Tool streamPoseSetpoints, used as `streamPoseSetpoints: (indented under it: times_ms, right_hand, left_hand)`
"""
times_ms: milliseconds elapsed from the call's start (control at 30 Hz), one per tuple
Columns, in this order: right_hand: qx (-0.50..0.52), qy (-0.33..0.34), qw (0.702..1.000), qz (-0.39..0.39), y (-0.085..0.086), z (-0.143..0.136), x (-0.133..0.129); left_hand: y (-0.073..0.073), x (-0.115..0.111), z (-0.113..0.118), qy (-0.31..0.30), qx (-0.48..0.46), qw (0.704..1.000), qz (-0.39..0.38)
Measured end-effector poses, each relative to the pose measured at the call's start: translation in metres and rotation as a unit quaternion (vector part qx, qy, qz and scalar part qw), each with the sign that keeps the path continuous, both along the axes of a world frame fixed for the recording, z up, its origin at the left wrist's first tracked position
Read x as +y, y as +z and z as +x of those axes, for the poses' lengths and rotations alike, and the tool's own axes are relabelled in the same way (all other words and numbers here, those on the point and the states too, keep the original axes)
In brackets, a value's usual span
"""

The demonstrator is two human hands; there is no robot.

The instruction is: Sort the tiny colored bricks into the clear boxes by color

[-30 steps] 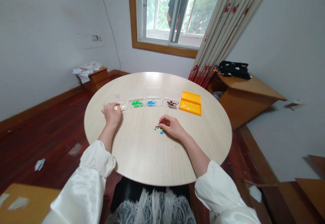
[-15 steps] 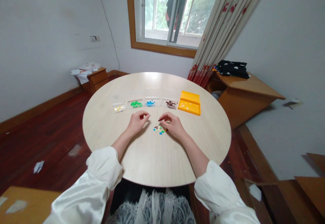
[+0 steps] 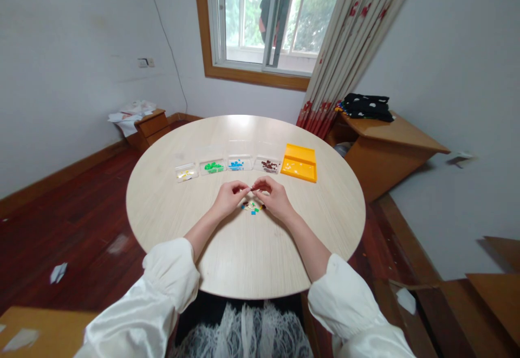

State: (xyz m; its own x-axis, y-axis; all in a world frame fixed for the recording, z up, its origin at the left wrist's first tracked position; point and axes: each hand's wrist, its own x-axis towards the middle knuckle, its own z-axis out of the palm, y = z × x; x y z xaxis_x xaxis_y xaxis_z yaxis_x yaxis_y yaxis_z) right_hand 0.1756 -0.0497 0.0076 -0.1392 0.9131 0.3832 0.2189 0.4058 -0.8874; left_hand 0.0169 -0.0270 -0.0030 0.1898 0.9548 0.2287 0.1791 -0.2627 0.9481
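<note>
My left hand [image 3: 231, 197] and my right hand [image 3: 273, 197] meet at the fingertips above the round table [image 3: 162, 206]. The right fingers pinch a small dark brown piece [image 3: 254, 189]. The left fingers are pressed together at that same piece; whether they hold anything else is too small to tell. Just below the hands lies a loose group of small pieces, with a blue piece [image 3: 253, 213] and a green piece [image 3: 257, 210] among them, partly hidden by the right hand.
Behind the hands stand clear boxes with yellow pieces [image 3: 187, 174], green pieces [image 3: 213, 167], blue pieces [image 3: 236, 165] and brown pieces [image 3: 269, 166], then an open orange case [image 3: 299, 171]. Beyond the window, a person [image 3: 267, 8] is partly visible.
My left hand has moved right and now touches my right hand at the fingertips, around the brown piece. The whole view has shifted slightly.
</note>
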Motion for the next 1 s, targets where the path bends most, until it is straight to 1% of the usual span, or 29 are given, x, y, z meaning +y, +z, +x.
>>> streamPoseSetpoints:
  times_ms: [167, 300, 433, 567, 733, 867, 1000]
  right_hand:
    - [0.013, -0.001, 1.000, -0.002, -0.002, 0.000, 0.002]
    - [0.008, -0.002, 1.000, 0.001, -0.004, 0.000, 0.003]
    - [-0.036, -0.004, 0.999, 0.013, -0.004, 0.000, 0.003]
    - [-0.104, -0.017, 0.994, 0.034, -0.003, 0.001, 0.003]
    - [-0.134, -0.046, 0.990, 0.026, -0.005, 0.002, 0.004]
    - [-0.122, -0.074, 0.990, 0.010, -0.011, 0.004, 0.007]
    - [-0.112, -0.109, 0.987, 0.029, -0.015, 0.013, 0.021]
  left_hand:
    - [0.001, 0.001, 0.002, -0.013, -0.057, 0.997, -0.056]
    - [0.001, 0.000, 0.004, -0.012, -0.092, 0.992, -0.087]
    - [0.001, -0.001, 0.006, -0.022, -0.102, 0.990, -0.096]
    - [0.002, 0.000, 0.007, -0.021, -0.080, 0.993, -0.080]
    - [-0.002, 0.006, 0.003, 0.022, -0.054, 0.997, -0.047]
    - [-0.006, 0.013, -0.002, 0.066, -0.025, 0.997, -0.028]
    - [-0.007, 0.015, -0.007, 0.116, 0.014, 0.993, 0.013]
